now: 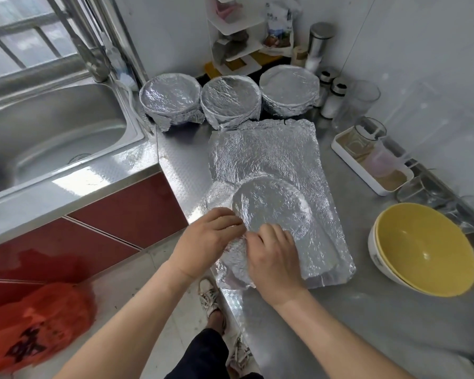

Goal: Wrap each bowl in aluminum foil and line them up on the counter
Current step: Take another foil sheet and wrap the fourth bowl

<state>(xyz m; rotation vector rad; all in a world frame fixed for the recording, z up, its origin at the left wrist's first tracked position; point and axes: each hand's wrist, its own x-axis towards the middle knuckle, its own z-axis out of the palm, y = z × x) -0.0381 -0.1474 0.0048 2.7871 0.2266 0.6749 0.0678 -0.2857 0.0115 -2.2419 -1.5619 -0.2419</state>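
Observation:
Three foil-wrapped bowls stand in a row at the back of the counter: left [170, 98], middle [230, 101], right [289, 90]. A large crinkled foil sheet [274, 151] lies draped over a fourth bowl [271, 209] near the counter's front edge; its round rim shows through the foil. My left hand [205, 239] presses the foil against the bowl's near-left side. My right hand [274, 258] pinches the foil at the bowl's near edge. Two stacked yellow bowls [424, 250] with white outsides sit bare at the right.
A steel sink [52, 138] and tap lie to the left. A white tray [367, 170] with glass jars, shakers [334, 97] and glasses line the right wall. A white corner shelf [236, 36] stands at the back. An orange bag [30, 329] lies on the floor.

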